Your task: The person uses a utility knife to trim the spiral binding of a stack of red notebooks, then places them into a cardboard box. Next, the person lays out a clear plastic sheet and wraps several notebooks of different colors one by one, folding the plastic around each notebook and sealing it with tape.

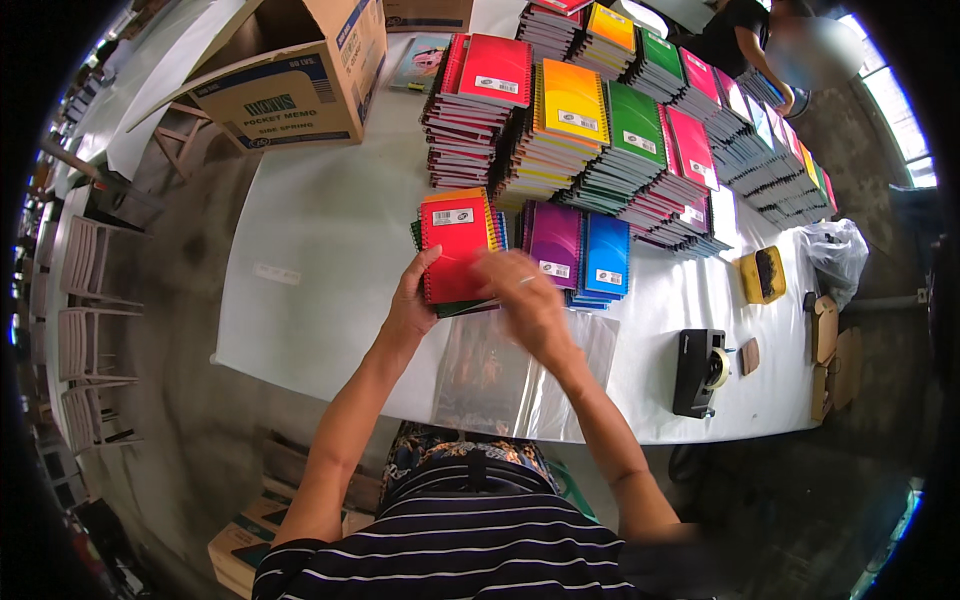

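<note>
The left hand (410, 305) gripped the left edge of a small stack of spiral notebooks (456, 245), and the blurred right hand (525, 300) closed on its lower right corner; it looked light and stiff, best held by edges

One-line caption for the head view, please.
Both hands, left hand and right hand, hold a small stack of spiral notebooks, red on top, above clear plastic sleeves on a white table.
</note>
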Demonstrator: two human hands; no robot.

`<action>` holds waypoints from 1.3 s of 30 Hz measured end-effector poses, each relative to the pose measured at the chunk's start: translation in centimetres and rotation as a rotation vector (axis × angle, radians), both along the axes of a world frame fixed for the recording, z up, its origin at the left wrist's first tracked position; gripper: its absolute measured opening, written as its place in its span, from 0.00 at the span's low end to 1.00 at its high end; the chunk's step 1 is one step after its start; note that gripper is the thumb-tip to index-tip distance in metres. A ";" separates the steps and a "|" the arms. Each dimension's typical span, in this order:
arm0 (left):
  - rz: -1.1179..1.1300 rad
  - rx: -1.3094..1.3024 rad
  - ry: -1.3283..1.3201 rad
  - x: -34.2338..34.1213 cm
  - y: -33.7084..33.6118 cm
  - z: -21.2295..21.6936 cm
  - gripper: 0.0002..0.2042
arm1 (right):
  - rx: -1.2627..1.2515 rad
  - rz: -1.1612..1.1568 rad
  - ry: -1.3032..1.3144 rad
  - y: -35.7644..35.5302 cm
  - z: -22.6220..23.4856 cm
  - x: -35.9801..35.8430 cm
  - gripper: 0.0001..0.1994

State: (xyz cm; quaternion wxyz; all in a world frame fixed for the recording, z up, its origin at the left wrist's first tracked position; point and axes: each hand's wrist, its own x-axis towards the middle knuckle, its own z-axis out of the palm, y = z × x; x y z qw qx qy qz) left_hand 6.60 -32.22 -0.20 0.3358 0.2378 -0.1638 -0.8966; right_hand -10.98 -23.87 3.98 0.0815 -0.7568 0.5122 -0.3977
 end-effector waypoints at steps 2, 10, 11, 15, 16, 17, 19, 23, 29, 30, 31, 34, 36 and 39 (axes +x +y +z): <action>0.021 0.027 -0.032 0.1 0.3 -0.8 0.31 | 0.024 -0.390 -0.002 0.7 -0.4 -2.0 0.25; 0.018 0.000 -0.124 0.4 0.2 -3.1 0.36 | 0.144 -0.385 0.208 2.1 -5.2 -6.9 0.21; 0.016 -0.017 -0.116 0.6 0.3 -3.3 0.36 | 0.077 -0.395 0.075 1.9 -4.3 -6.8 0.20; -0.010 -0.081 -0.087 -0.8 2.8 -1.7 0.38 | -0.022 -0.405 -0.118 4.3 -0.2 -3.5 0.19; -0.016 -0.104 -0.083 -1.3 3.3 -0.9 0.38 | -0.056 -0.320 0.065 4.7 0.2 -2.2 0.18; -0.051 -0.080 0.031 -1.8 3.1 -2.7 0.33 | 0.028 -0.186 0.141 5.1 0.8 -0.4 0.18; -0.089 -0.007 -0.013 -2.0 3.8 -5.1 0.32 | 0.111 -0.015 0.159 5.3 0.3 0.2 0.21; -0.101 0.027 -0.054 -3.4 4.8 -3.2 0.33 | 0.157 -0.899 -0.049 3.9 -1.2 -8.2 0.30; -0.120 -0.064 -0.142 -5.1 5.1 -2.1 0.36 | 0.371 -1.007 -0.002 4.8 -4.8 -16.3 0.26; -0.132 -0.088 -0.160 -5.3 5.2 -2.1 0.37 | 0.363 -0.953 -0.208 4.9 -4.1 -17.8 0.19; -0.150 -0.118 -0.166 -5.2 5.3 -2.3 0.40 | 0.296 -0.809 -0.300 4.9 -1.7 -17.9 0.15; -0.251 -0.135 -0.141 -5.9 6.2 -2.7 0.48 | 0.335 -0.367 -0.327 5.0 9.6 -17.2 0.09; -0.390 -0.053 -0.082 -8.0 7.0 -3.2 0.52 | 0.441 0.101 -0.123 4.3 13.8 -17.8 0.10; -0.411 0.146 0.044 -10.1 9.2 -5.8 0.48 | 0.587 0.406 0.030 1.2 12.3 -14.7 0.15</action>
